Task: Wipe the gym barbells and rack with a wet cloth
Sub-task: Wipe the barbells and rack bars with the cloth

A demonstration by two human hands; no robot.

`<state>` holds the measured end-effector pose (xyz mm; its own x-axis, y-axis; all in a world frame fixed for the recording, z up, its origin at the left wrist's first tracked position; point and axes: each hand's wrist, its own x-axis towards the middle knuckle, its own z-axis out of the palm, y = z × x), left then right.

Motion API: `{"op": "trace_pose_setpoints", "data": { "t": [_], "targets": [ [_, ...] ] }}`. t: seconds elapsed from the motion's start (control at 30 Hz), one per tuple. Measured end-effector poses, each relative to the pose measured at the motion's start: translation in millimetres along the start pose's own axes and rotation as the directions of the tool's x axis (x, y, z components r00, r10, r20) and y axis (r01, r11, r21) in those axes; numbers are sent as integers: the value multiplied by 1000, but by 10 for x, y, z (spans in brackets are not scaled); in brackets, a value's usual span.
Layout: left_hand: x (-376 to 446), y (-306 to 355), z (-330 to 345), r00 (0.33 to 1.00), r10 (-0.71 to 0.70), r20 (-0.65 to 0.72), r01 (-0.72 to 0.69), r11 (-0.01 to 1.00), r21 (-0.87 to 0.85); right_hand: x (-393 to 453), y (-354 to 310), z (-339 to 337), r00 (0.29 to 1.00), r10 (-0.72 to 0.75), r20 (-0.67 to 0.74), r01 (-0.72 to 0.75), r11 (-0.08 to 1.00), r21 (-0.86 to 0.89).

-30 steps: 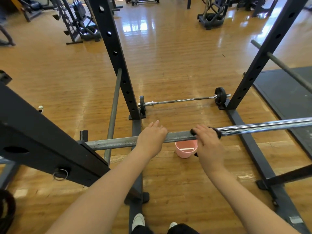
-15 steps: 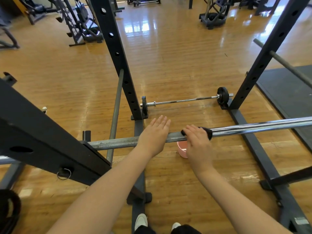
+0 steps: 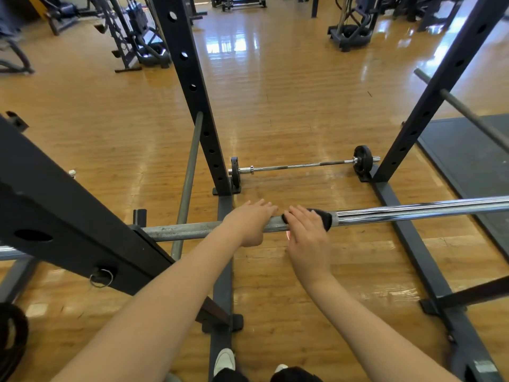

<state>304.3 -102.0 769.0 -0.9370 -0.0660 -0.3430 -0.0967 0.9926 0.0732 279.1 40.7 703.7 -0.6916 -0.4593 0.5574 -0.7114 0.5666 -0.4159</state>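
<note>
A long barbell (image 3: 187,231) lies across the black rack (image 3: 68,216) at waist height, dull grey on the left and chrome (image 3: 413,210) on the right. My left hand (image 3: 248,221) rests on the grey shaft with fingers straight over it and the thumb below. Right beside it, my right hand (image 3: 305,235) presses a black cloth (image 3: 323,217) onto the bar with straight fingers. The cloth wraps the bar where grey meets chrome.
A short barbell (image 3: 297,165) with small plates lies on the wood floor between the rack uprights (image 3: 192,86). A sliver of pink bucket (image 3: 287,235) shows under my right hand. A black mat (image 3: 468,155) lies to the right. Gym machines stand at the back.
My right hand has slid the cloth leftward along the bar until it is next to my left hand. It now hides most of the pink bucket. My left hand's fingers have straightened.
</note>
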Motion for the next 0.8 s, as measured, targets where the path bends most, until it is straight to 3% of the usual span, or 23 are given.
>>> {"op": "trace_pose_setpoints", "data": {
  "t": [0.13,0.23,0.33,0.4,0.5,0.6,0.8],
  "targets": [
    [-115,25,172,957,6,-290,46,984,171,-11,269,-190,994,-100,53,101,995,-18],
    [-204,-62,340,889,-6,-458,112,972,205,-6,491,-346,1000,13,-19,-13,1000,-4],
    [-199,-161,384,858,47,-511,96,964,250,12,487,-372,994,84,-74,-84,996,5],
    [-202,-146,342,872,55,-487,76,967,244,21,327,-298,995,68,-71,-68,998,14],
    [-209,-128,264,950,33,-309,41,972,230,-14,3,-85,999,0,36,-2,999,38],
    [-141,-168,177,978,26,-208,14,982,188,6,-41,-38,993,-48,106,44,998,41],
    [-139,-194,135,989,32,-143,-17,995,101,-76,202,-164,998,38,-47,-37,999,17]
  ]
}}
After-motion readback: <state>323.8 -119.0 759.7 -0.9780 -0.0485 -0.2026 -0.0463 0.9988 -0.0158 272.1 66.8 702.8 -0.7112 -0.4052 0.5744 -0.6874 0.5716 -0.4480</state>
